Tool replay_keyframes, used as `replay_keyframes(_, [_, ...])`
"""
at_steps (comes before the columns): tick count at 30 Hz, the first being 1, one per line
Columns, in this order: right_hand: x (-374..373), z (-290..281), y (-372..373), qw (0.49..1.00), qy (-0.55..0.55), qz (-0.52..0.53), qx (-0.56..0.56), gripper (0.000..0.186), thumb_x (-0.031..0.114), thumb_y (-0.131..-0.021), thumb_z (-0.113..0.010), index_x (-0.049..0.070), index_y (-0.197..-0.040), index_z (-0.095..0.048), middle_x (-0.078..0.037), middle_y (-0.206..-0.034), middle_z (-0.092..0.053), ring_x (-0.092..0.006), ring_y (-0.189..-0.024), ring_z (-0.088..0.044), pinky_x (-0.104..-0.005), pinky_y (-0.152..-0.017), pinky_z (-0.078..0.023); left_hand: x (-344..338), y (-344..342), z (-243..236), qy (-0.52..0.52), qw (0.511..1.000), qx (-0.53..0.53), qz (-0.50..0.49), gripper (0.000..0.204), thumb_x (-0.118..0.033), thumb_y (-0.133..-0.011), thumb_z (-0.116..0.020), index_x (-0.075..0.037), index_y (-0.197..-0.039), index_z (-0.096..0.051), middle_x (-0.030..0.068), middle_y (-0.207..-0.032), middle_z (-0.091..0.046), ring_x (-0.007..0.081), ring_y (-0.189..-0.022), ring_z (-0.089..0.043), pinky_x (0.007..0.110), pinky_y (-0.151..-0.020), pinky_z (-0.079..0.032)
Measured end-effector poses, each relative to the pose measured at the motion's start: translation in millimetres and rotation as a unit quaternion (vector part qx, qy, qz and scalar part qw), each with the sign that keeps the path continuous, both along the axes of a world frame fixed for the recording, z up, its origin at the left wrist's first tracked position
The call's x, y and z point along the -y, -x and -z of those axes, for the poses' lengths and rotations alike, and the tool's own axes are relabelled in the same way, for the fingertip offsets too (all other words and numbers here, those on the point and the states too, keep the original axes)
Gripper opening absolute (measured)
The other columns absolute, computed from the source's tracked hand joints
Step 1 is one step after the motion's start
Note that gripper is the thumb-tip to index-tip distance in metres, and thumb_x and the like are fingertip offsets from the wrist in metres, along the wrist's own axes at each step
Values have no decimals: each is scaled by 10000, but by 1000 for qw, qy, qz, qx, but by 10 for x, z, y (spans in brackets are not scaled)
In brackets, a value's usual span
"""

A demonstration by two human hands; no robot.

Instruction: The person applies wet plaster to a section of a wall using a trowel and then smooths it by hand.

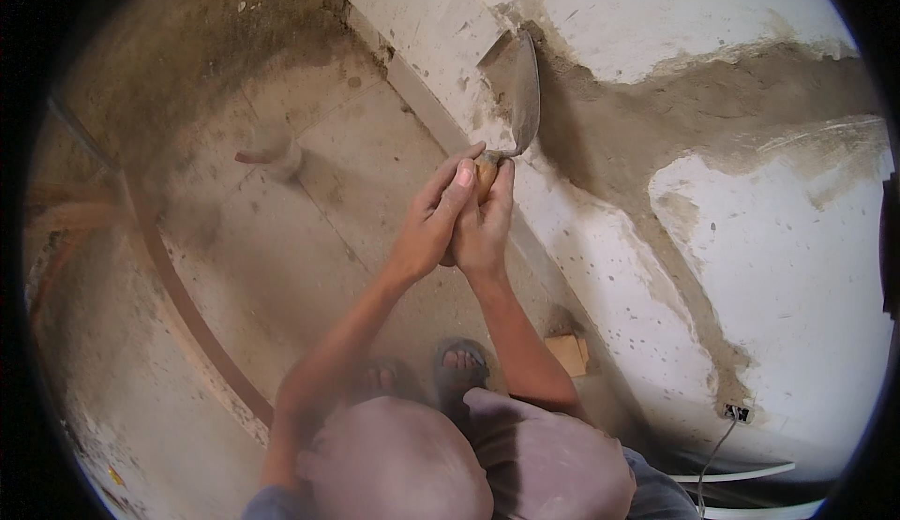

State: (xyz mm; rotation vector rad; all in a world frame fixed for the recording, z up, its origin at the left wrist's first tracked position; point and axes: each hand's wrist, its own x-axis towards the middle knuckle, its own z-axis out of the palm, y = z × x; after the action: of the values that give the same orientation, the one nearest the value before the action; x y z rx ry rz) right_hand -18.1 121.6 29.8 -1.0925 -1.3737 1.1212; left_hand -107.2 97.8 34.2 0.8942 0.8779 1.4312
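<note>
My left hand [436, 211] and my right hand [483, 234] are clasped together round the wooden handle [487, 176] of a trowel, fingers wrapped and partly hiding it. The grey metal blade [524, 89] points up, away from me, in front of the white wall [769, 248]. A broad band of rough grey-brown mortar [731, 98] crosses that wall, with a narrower filled channel [684, 286] running down to an electrical box [736, 414] with wires in it. Whether the blade touches the wall I cannot tell.
The dusty tiled floor [328, 192] meets the wall. A wooden frame [169, 267] lies at the left, near a pale blurred object [277, 154]. A cardboard piece [566, 354] and white conduits [750, 472] lie along the wall foot. My knees and sandalled feet are below.
</note>
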Motion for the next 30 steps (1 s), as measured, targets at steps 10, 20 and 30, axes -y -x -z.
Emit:
replay_keyframes(10, [-6, 68, 90, 998, 40, 11, 51, 370, 334, -1041, -541, 0, -1117, -401, -108, -913, -553, -182, -815, -575, -343, -717, -490, 22, 60, 72, 61, 997, -35, -15, 627, -454, -992, -570, 25, -1395, -530, 146, -1287, -609, 223, -1165, -567, 334, -1033, -423])
replay_keyframes(20, [43, 38, 140, 1000, 21, 4, 9, 343, 332, -1039, -552, 24, -1075, -405, -53, -851, -515, -143, -760, -530, -318, -646, -469, 51, 84, 158, 57, 998, -15, -16, 541, -314, -943, -656, -10, -1380, -555, 115, -1155, -665, 172, -1035, -606, 311, -922, -486])
replay_keyframes(30, [8, -21, 191, 997, 75, -11, -20, 328, 324, -1035, -567, 37, -1073, -412, -50, -895, -520, -131, -801, -519, -309, -697, -469, 50, 111, 210, 57, 997, -43, -26, 526, -331, -944, -654, 18, -1332, -585, 117, -1161, -665, 168, -1048, -600, 320, -930, -476])
